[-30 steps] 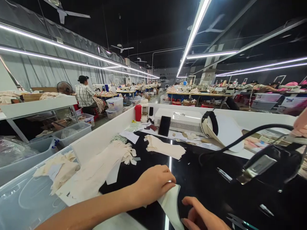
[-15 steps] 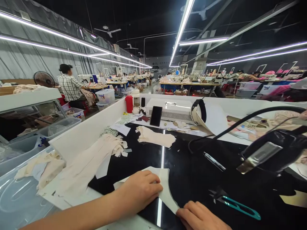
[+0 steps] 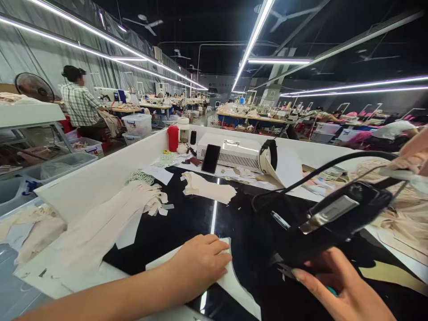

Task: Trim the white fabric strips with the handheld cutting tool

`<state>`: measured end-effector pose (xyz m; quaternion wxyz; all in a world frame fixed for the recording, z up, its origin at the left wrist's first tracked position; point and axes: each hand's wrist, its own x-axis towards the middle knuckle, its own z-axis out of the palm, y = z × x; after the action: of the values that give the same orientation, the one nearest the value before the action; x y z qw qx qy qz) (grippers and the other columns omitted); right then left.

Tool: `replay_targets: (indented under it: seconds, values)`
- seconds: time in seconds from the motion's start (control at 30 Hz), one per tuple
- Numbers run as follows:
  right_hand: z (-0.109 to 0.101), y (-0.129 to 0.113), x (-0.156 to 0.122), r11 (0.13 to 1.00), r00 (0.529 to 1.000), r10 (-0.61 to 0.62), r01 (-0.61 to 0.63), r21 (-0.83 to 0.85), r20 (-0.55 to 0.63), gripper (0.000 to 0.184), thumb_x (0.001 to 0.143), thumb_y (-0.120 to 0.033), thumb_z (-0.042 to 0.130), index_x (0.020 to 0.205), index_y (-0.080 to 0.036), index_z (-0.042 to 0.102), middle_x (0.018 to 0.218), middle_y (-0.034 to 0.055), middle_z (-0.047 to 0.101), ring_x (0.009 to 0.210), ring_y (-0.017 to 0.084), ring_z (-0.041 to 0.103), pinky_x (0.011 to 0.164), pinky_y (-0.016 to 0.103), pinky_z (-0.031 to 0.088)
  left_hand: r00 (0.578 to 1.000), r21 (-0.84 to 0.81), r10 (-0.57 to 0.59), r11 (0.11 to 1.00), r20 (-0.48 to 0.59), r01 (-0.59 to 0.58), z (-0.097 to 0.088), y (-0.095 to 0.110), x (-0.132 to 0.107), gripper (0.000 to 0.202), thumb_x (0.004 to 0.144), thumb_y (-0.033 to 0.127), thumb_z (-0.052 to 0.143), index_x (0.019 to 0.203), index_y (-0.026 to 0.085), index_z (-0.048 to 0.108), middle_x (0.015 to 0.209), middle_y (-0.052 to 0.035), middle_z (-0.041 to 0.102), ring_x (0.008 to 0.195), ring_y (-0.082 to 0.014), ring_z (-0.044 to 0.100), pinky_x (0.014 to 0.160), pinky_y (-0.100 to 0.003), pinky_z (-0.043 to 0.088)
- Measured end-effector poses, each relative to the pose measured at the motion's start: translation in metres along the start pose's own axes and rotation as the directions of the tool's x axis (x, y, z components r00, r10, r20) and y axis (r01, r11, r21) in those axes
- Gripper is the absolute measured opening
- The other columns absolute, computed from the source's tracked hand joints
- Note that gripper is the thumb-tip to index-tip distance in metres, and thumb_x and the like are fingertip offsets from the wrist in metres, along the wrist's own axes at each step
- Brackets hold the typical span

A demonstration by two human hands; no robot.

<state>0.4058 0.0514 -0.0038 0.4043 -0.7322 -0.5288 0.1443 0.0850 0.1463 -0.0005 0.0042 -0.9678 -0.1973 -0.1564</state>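
My left hand (image 3: 200, 263) lies palm down with closed fingers on a white cut fabric piece (image 3: 236, 285) on the black tabletop (image 3: 187, 223), pressing it flat. My right hand (image 3: 337, 287) is raised at the lower right with its fingers stretched out. The fingertips touch the underside of a black corded tool with a metal plate (image 3: 334, 216). Nothing is clasped in that hand. A sliver of teal snips (image 3: 331, 290) shows just under it.
Cream fabric pieces lie in a pile at the left (image 3: 100, 227) and in a small stack (image 3: 207, 189). At the back stand a white machine (image 3: 234, 154), a phone (image 3: 210, 158) and a red bottle (image 3: 173, 138). A person in a plaid shirt (image 3: 80, 104) sits far left.
My right hand left the fabric's edge and rose to the black tool, covering the teal snips. My left hand stays on the white piece. The view shifted slightly.
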Motion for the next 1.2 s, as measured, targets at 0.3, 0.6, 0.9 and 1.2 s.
replay_targets:
  seconds: [0.3,0.6,0.9,1.2]
  values:
    - [0.041,-0.109,0.023,0.754,0.915,-0.096,0.323,0.572,-0.391,0.045,0.080,-0.047,0.089,0.113,-0.028,0.066,0.103,0.0026,0.077,0.079,0.023,0.077,0.075,0.039,0.066,1.000,0.068,0.012,0.998,0.007,-0.013,0.013,0.007,0.008,0.020,0.107,0.033,0.067,0.117,0.017,0.065,0.124,-0.0022,0.072,0.105,-0.0215,0.068,0.077,-0.036,0.052]
    - [0.083,-0.136,0.040,0.604,0.891,-0.149,0.426,0.674,-0.430,0.045,0.081,-0.021,0.090,0.113,-0.028,0.060,0.085,-0.0056,0.073,0.059,0.015,0.068,0.062,0.032,0.059,0.996,0.156,0.034,0.988,-0.085,-0.021,0.022,0.008,0.006,0.036,0.108,0.042,0.066,0.130,0.014,0.064,0.136,-0.0038,0.071,0.111,-0.0211,0.067,0.083,-0.034,0.053]
    - [0.102,-0.130,0.051,0.517,0.909,-0.180,0.412,0.750,-0.375,0.043,0.088,-0.023,0.082,0.121,-0.032,0.056,0.088,-0.0055,0.069,0.065,0.014,0.067,0.061,0.032,0.060,0.983,0.154,0.043,0.988,-0.179,-0.015,0.032,0.008,0.002,0.037,0.111,0.044,0.060,0.130,0.013,0.067,0.133,-0.0033,0.073,0.110,-0.0196,0.067,0.080,-0.032,0.052]
    - [0.105,-0.135,0.047,0.412,0.913,-0.215,0.407,0.815,-0.347,0.042,0.089,-0.022,0.082,0.123,-0.032,0.060,0.088,-0.0051,0.070,0.064,0.013,0.067,0.059,0.030,0.060,0.981,0.151,0.054,0.988,-0.184,-0.027,0.022,0.006,-0.002,0.035,0.113,0.039,0.053,0.132,0.014,0.067,0.135,-0.0040,0.073,0.111,-0.0203,0.067,0.083,-0.032,0.052]
